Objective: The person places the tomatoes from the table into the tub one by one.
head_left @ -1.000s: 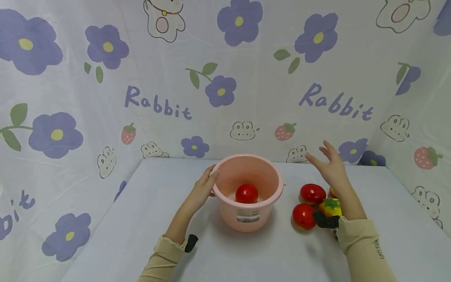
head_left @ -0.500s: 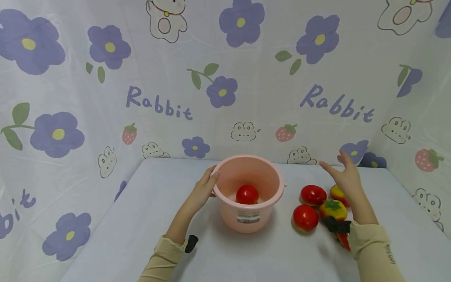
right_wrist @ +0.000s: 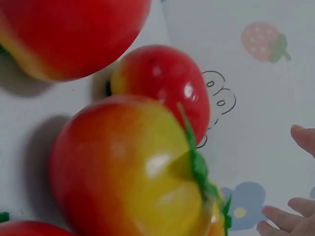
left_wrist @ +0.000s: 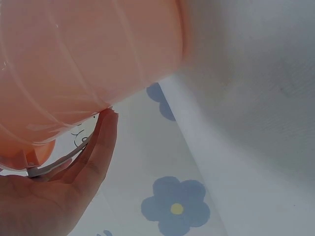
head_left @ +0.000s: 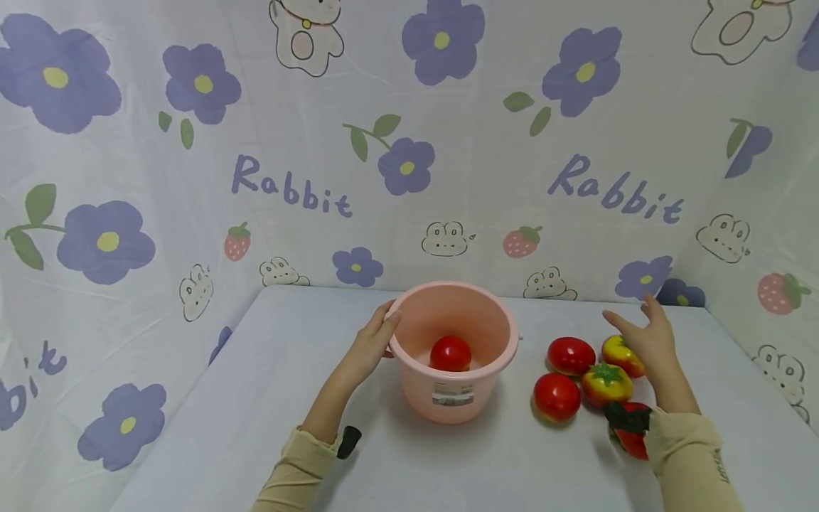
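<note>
My left hand (head_left: 370, 345) grips the left rim of a pink plastic bucket (head_left: 416, 395), thumb over the edge; in the left wrist view its fingers lie against the outer wall beside the handle (left_wrist: 59, 162). A red toy tomato (head_left: 451, 353) rests inside the bucket. Over at the right, my right hand (head_left: 651, 345) holds nothing, with thumb and fingers spread, overlapping the right side of a yellow-red toy tomato (head_left: 617, 353). Just in front sits another yellow-red tomato (head_left: 606, 387) with a green leafy top, large in the right wrist view.
Two red tomatoes (head_left: 557, 398) stand between the bucket and the yellow-red ones. A further red piece with green (head_left: 633, 441) lies partly hidden under the right wrist's black strap (head_left: 627, 416). Flower-printed cloth (head_left: 486, 178) rises behind the white table (head_left: 307, 320).
My right hand has moved right and lower, uncovering more of the yellow-red tomatoes and the red piece by the wrist. The left hand and bucket have stayed in place.
</note>
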Demonstrator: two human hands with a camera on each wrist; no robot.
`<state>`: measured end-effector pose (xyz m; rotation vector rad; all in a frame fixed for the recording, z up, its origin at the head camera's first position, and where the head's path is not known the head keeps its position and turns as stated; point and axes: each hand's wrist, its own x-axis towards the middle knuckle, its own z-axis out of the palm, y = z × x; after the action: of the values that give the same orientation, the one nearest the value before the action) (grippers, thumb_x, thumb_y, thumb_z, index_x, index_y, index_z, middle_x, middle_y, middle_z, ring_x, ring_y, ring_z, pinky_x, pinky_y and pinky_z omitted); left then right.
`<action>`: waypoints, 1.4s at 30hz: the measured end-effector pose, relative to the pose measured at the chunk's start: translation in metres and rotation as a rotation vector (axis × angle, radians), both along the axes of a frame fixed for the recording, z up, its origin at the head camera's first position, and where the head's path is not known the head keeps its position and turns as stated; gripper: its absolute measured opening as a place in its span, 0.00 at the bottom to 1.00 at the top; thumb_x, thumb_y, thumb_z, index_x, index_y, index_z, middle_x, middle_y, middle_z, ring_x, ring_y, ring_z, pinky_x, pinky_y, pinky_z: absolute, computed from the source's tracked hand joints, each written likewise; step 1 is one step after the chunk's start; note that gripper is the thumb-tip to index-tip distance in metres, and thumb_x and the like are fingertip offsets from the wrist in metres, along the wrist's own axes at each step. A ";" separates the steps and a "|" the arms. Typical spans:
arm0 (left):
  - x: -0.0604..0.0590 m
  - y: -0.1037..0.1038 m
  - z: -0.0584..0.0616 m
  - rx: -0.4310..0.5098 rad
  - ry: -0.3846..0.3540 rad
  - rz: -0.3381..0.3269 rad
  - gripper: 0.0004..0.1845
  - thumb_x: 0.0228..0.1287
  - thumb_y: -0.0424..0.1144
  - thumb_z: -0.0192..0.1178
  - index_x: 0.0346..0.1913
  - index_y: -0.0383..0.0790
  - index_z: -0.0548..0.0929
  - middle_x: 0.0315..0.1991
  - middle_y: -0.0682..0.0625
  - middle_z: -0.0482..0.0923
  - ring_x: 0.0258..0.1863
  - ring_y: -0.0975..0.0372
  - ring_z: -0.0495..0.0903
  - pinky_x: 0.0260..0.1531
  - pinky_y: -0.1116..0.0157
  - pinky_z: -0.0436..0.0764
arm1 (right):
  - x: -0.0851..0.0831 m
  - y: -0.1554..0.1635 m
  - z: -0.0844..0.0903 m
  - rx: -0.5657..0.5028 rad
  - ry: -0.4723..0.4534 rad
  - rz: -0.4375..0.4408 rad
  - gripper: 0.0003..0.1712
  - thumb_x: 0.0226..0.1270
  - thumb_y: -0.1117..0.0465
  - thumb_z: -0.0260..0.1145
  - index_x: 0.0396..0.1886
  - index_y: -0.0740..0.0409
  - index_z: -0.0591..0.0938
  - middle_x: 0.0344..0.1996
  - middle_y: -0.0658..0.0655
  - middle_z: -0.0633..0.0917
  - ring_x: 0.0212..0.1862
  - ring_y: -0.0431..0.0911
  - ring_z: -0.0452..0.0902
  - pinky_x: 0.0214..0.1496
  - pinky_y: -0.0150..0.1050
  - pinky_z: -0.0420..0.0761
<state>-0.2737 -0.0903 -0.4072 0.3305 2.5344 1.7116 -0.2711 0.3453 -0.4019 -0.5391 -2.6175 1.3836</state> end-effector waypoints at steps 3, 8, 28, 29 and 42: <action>-0.001 -0.001 -0.002 0.001 0.006 -0.007 0.29 0.75 0.60 0.40 0.73 0.54 0.61 0.63 0.41 0.75 0.47 0.50 0.82 0.41 0.60 0.85 | 0.001 0.003 -0.005 -0.005 -0.016 -0.012 0.53 0.71 0.42 0.56 0.78 0.59 0.35 0.76 0.71 0.43 0.76 0.70 0.39 0.73 0.68 0.50; -0.001 -0.001 -0.003 0.008 0.006 -0.012 0.28 0.75 0.61 0.40 0.73 0.57 0.61 0.64 0.42 0.74 0.51 0.46 0.81 0.43 0.59 0.85 | 0.001 0.010 -0.014 -0.013 -0.037 -0.028 0.53 0.71 0.44 0.56 0.78 0.61 0.35 0.76 0.73 0.43 0.76 0.70 0.40 0.74 0.66 0.50; -0.001 -0.001 -0.002 0.000 0.034 -0.019 0.31 0.74 0.61 0.39 0.73 0.52 0.62 0.65 0.40 0.73 0.51 0.45 0.81 0.40 0.61 0.85 | 0.000 0.021 -0.043 -0.122 -0.133 0.017 0.50 0.72 0.53 0.56 0.77 0.65 0.35 0.75 0.74 0.45 0.75 0.70 0.43 0.75 0.61 0.54; -0.001 -0.001 -0.002 0.003 0.032 -0.018 0.30 0.75 0.61 0.39 0.73 0.52 0.62 0.65 0.40 0.73 0.51 0.45 0.81 0.40 0.61 0.85 | 0.000 0.021 -0.043 -0.121 -0.127 0.015 0.50 0.72 0.53 0.56 0.77 0.65 0.35 0.75 0.74 0.46 0.75 0.70 0.44 0.75 0.61 0.55; -0.004 0.000 0.000 -0.005 -0.009 -0.017 0.28 0.78 0.53 0.38 0.75 0.45 0.59 0.68 0.37 0.69 0.51 0.45 0.80 0.41 0.57 0.85 | 0.000 0.012 -0.021 -0.134 -0.065 -0.007 0.49 0.73 0.50 0.55 0.78 0.60 0.35 0.76 0.70 0.46 0.77 0.67 0.42 0.75 0.64 0.52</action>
<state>-0.2778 -0.0905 -0.4074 0.3421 2.5213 1.6971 -0.2712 0.3569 -0.4228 -0.6195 -2.5828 1.5739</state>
